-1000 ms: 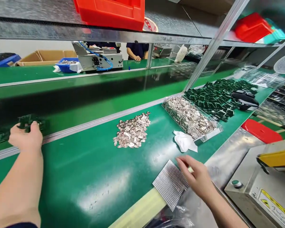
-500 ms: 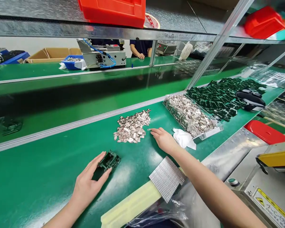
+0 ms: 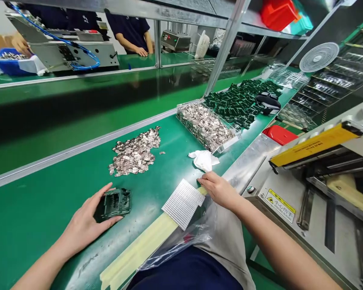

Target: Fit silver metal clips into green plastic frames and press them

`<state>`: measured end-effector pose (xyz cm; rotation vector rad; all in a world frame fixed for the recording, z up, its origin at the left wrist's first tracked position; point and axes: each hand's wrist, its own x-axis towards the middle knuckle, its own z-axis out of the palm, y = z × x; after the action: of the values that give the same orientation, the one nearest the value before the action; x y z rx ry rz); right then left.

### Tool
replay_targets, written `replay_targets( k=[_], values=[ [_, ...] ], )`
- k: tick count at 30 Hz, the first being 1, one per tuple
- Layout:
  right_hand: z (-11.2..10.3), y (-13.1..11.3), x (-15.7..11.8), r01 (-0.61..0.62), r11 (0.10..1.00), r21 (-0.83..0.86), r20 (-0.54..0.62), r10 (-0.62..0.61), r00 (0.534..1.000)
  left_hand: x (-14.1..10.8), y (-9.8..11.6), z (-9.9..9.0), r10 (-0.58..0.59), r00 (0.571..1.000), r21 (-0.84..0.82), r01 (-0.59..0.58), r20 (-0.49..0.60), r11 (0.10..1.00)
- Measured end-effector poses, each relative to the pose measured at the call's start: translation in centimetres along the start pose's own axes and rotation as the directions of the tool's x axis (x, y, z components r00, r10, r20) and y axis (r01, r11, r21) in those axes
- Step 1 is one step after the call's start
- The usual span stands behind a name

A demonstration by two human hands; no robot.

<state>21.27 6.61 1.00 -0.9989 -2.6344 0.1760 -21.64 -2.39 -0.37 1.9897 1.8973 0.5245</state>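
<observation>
My left hand [image 3: 86, 217] is closed around the sides of a small stack of green circuit boards [image 3: 117, 202], thumb at the near side and fingers at the far side. The stack rests on the green table. My right hand [image 3: 219, 189] has its fingers pinched together beside a silver gridded sheet [image 3: 184, 204]. Something small and dark shows at its fingertips, too small to name. Under the sheet runs a pale yellow strip [image 3: 142, 245] along the table's near edge. Ahead of both hands lies a pile of small metal pieces [image 3: 134, 155], with one loose piece [image 3: 162, 153] beside it.
A clear tray of metal pieces [image 3: 207, 125] stands behind a crumpled white cloth [image 3: 204, 160]. Many green boards [image 3: 236, 100] are spread farther back, near a black pouch [image 3: 268, 102]. A machine with a yellow bar [image 3: 317, 145] is at right. Co-workers [image 3: 130, 32] sit across the bench.
The view has swung to the right. My right hand has drawn back from the loose metal piece to the sheet's far corner. My left hand stays around the boards.
</observation>
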Motion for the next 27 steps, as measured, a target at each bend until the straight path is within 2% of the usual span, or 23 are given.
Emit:
replay_targets(
  k=[3,5,6,8,10,12,14,16,17,19,21,22,23,25,27],
  values=[
    [-0.5,-1.1,-1.8,0.004,0.999,-0.036,0.025,-0.003,1.0,0.1,0.7,0.3,-0.012,0.984,-0.043,0.004,-0.178,0.999],
    [-0.5,-1.4,-2.7,0.023,0.998,-0.057,0.029,-0.021,0.999,0.4,2.0,0.6,-0.123,0.95,-0.212,0.063,-0.288,0.975],
    [-0.4,-1.4,-3.0,0.034,0.997,-0.065,0.014,-0.033,0.999,0.6,3.0,0.8,-0.214,0.931,-0.338,0.108,-0.295,0.935],
    [0.1,-1.3,-3.5,0.057,0.996,-0.068,-0.05,-0.06,0.997,1.2,5.8,1.4,-0.364,0.91,-0.597,0.182,-0.199,0.781],
    [0.6,-1.1,-3.9,0.081,0.995,-0.056,-0.117,-0.088,0.989,2.0,9.3,2.2,-0.375,0.924,-0.786,0.181,-0.069,0.591],
    [1.0,-1.1,-4.4,0.087,0.995,-0.039,-0.184,-0.093,0.978,2.9,13.0,3.2,-0.292,0.956,-0.892,0.16,0.032,0.423],
    [0.9,-1.4,-4.8,0.036,0.999,0.004,-0.285,-0.034,0.958,3.7,16.4,4.4,-0.183,0.973,-0.94,0.188,0.139,0.285],
    [0.6,-2.3,-5.3,-0.077,0.99,0.119,-0.408,0.119,0.905,4.3,19.0,5.8,-0.073,0.972,-0.954,0.232,0.222,0.191],
    [0.3,-2.9,-5.4,-0.15,0.966,0.21,-0.454,0.232,0.86,4.5,19.9,6.5,-0.027,0.971,-0.957,0.24,0.239,0.162],
    [-0.2,-4.4,-5.6,-0.284,0.854,0.436,-0.462,0.483,0.744,4.8,20.7,7.9,0.043,0.97,-0.963,0.23,0.238,0.138],
    [-0.7,-5.8,-5.3,-0.362,0.695,0.621,-0.362,0.664,0.654,4.9,20.6,9.0,0.097,0.969,-0.966,0.211,0.226,0.147],
    [-0.9,-6.5,-5.0,-0.378,0.631,0.677,-0.302,0.707,0.639,4.9,20.4,9.4,0.121,0.968,-0.966,0.2,0.221,0.163],
    [-1.1,-7.1,-4.6,-0.385,0.59,0.71,-0.252,0.722,0.644,4.8,20.1,9.7,0.144,0.966,-0.965,0.188,0.215,0.185],
    [-1.4,-7.9,-3.6,-0.374,0.572,0.73,-0.207,0.706,0.677,4.7,19.5,10.0,0.187,0.96,-0.959,0.161,0.207,0.236],
    [-1.4,-8.3,-2.6,-0.343,0.586,0.735,-0.213,0.679,0.703,4.6,19.2,10.0,0.218,0.954,-0.952,0.142,0.205,0.272]
  ],
)
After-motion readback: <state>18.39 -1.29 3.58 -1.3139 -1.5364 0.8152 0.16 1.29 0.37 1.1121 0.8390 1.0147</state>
